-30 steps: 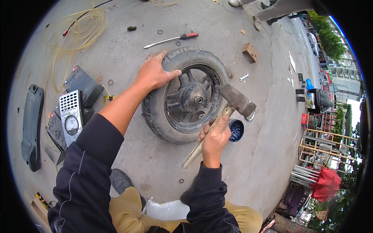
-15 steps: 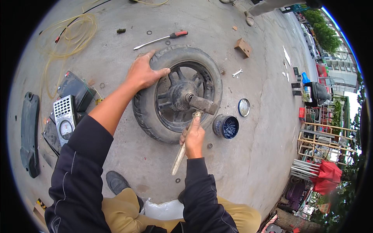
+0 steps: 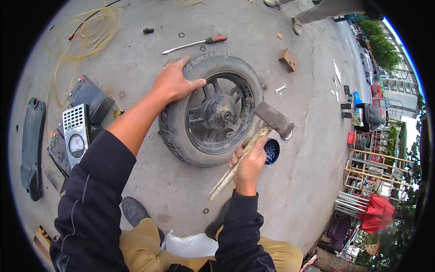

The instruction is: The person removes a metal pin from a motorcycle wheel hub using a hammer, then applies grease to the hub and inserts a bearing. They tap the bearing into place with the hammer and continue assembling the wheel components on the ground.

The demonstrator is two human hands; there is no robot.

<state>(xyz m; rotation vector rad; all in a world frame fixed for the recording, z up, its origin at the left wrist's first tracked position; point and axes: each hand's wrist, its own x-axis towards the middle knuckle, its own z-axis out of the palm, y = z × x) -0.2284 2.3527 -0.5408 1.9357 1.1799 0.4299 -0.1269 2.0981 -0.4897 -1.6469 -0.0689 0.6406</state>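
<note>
A black scooter wheel with a dusty tyre lies on the concrete, its hub facing up at me. My left hand grips the tyre's upper left, with the thumb over the sidewall and the fingers round the tread. In my right hand is a hammer, held by its pale worn handle. The hammer's steel head hangs off the wheel's right side, apart from the hub. Behind my right hand and the hammer, a tub of dark blue grease is partly hidden.
Beyond the wheel lies a screwdriver with a red and black handle. A brown block and a small wrench are to the right. On the left are a gauge device, a black battery and a coiled yellowish hose.
My right hand has swung the hammer off the hub, rightward and slightly nearer me, exposing the hub's centre. My left hand keeps its hold on the tyre. The view has shifted slightly.
</note>
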